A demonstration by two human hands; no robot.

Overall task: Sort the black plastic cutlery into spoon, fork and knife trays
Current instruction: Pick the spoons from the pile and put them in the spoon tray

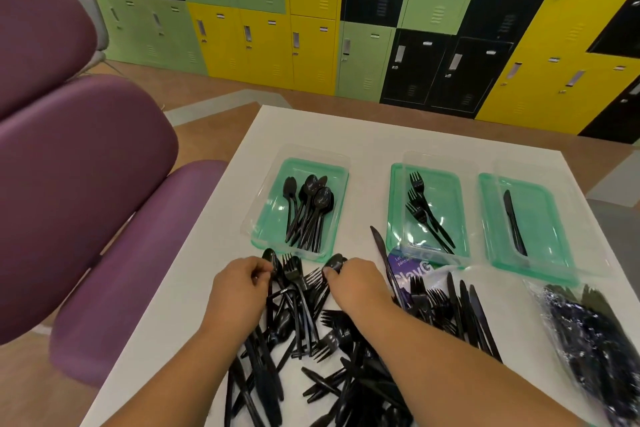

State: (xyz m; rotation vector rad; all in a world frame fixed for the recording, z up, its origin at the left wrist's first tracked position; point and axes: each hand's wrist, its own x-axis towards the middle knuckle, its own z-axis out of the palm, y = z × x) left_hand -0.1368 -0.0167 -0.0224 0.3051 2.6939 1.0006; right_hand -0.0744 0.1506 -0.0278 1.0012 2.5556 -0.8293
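Head view: picking spoons out of the pile (311,340), by the look of it. Left hand (239,288) pinched narrow on a spoon (269,258) at the pile's far left edge; right hand (360,284) curled over another spoon (335,262), thumb on its bowl. Both just near of the spoon tray (266,239), already well stocked. Fork tray (394,204) centre-right with three forks, knife tray (485,215) far right with one knife. Next, probably: lift clear of tangled forks, carry a short way far, drop in.
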